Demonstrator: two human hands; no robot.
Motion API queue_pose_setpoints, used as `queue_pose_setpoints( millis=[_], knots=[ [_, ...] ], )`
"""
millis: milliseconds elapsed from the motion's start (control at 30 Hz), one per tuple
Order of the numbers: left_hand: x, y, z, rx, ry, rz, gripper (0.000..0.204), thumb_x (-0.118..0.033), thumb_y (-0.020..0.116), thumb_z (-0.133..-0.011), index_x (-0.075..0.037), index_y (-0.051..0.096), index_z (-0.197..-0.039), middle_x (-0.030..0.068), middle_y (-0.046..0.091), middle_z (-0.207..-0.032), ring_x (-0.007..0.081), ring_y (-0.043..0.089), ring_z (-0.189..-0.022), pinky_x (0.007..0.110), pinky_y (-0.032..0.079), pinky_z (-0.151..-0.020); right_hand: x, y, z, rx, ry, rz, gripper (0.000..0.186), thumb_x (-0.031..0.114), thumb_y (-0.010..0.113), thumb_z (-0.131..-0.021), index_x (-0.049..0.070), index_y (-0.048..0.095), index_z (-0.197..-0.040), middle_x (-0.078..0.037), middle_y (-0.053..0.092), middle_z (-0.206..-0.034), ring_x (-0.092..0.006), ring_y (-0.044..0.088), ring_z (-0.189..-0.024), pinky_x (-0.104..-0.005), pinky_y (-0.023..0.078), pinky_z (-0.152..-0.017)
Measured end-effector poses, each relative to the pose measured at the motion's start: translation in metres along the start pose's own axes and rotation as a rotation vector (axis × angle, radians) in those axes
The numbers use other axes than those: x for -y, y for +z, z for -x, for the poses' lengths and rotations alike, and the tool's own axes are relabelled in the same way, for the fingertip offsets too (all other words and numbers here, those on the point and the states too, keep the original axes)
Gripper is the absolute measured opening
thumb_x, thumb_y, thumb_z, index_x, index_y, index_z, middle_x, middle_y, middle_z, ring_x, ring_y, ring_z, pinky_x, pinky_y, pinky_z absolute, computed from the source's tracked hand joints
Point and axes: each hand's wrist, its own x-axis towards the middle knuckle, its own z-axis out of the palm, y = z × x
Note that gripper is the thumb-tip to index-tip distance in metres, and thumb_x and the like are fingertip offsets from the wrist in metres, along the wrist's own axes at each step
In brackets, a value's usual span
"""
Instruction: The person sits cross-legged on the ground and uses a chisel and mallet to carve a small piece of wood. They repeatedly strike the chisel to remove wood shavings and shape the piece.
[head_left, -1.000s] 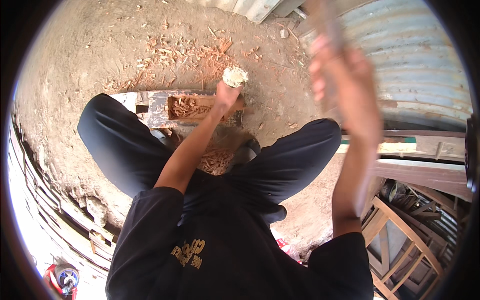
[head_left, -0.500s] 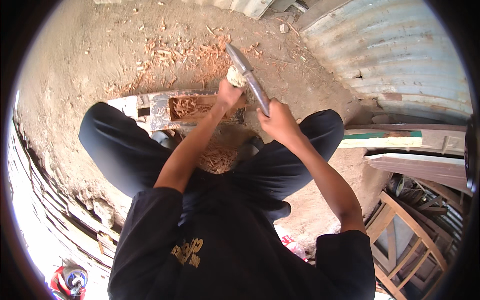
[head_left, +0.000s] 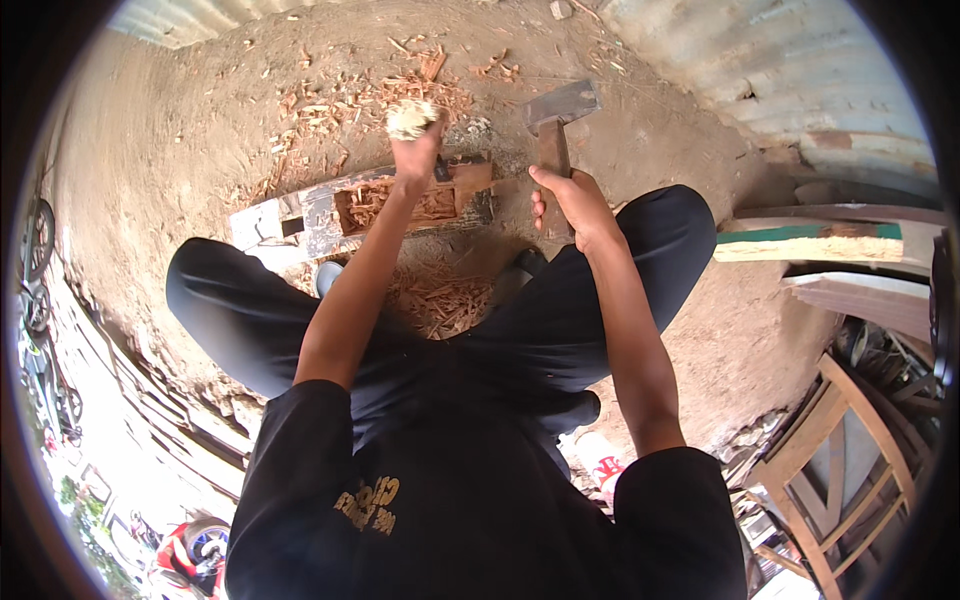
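Observation:
My left hand (head_left: 416,156) is closed around a chisel whose pale, frayed handle end (head_left: 411,120) sticks out above the fist. A short dark piece of it shows below the hand, over the right end of a long wooden block (head_left: 320,212). Whether its edge touches the wood I cannot tell. Reddish wood chips (head_left: 385,207) lie in a rectangular recess cut in the block, and a smaller square hole is near its left end. My right hand (head_left: 575,205) grips the wooden handle of a hammer (head_left: 562,106), its metal head pointing away from me, right of the chisel and apart from it.
Wood shavings (head_left: 440,300) cover the ground between my feet, and more lie beyond the block. Corrugated metal sheet (head_left: 790,70) stands at the far right. Boards (head_left: 810,245) and a wooden frame (head_left: 840,460) lie to my right. A red motorcycle (head_left: 185,555) is at lower left.
The hammer has swung away from the chisel, rightward, and its head has turned. My left hand with the chisel has shifted left and farther out. The whole view has tilted slightly.

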Motion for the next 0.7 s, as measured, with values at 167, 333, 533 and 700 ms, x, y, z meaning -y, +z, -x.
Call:
queue_pose_setpoints(
  millis=[167, 333, 533, 700],
  knots=[
    [0.012, -0.001, -0.012, -0.046, -0.011, 0.025, 0.011, -0.012, 0.062, -0.080, -0.004, 0.055, -0.080, 0.0016, 0.050, -0.062, 0.0105, 0.043, -0.051, 0.027, 0.035, -0.048, 0.001, -0.009, 0.005, 0.043, 0.039, -0.013, 0.023, 0.022, 0.062, -0.084, 0.002, 0.052, -0.087, -0.004, 0.053, -0.065, -0.0112, 0.052, -0.051, -0.0279, 0.045, -0.045],
    [0.009, 0.008, -0.007, -0.020, -0.033, -0.012, 0.008, -0.007, 0.060, -0.080, -0.001, 0.057, -0.084, 0.0011, 0.052, -0.064, 0.0075, 0.041, -0.051, 0.024, 0.032, -0.044, -0.002, -0.010, 0.009, 0.093, 0.029, 0.032, 0.024, 0.025, 0.063, -0.083, 0.003, 0.051, -0.085, -0.003, 0.053, -0.066, -0.0097, 0.052, -0.051, -0.0271, 0.045, -0.045],
    [0.003, 0.010, -0.003, 0.029, -0.041, -0.075, 0.013, -0.007, 0.060, -0.081, 0.001, 0.059, -0.090, 0.0028, 0.055, -0.067, 0.0085, 0.046, -0.056, 0.026, 0.037, -0.048, 0.001, -0.006, 0.013, 0.109, 0.033, 0.052, 0.026, 0.027, 0.063, -0.083, 0.004, 0.051, -0.086, -0.003, 0.053, -0.066, -0.0090, 0.052, -0.051, -0.0265, 0.045, -0.044],
    [0.012, 0.010, -0.001, 0.001, -0.043, -0.110, 0.016, -0.020, 0.063, -0.082, -0.005, 0.056, -0.081, -0.0002, 0.050, -0.064, 0.0097, 0.044, -0.056, 0.027, 0.037, -0.051, 0.005, -0.001, 0.019, 0.102, 0.054, 0.030, 0.028, 0.028, 0.062, -0.085, 0.003, 0.051, -0.090, -0.002, 0.052, -0.065, -0.0091, 0.052, -0.051, -0.0259, 0.045, -0.045]
  ],
)
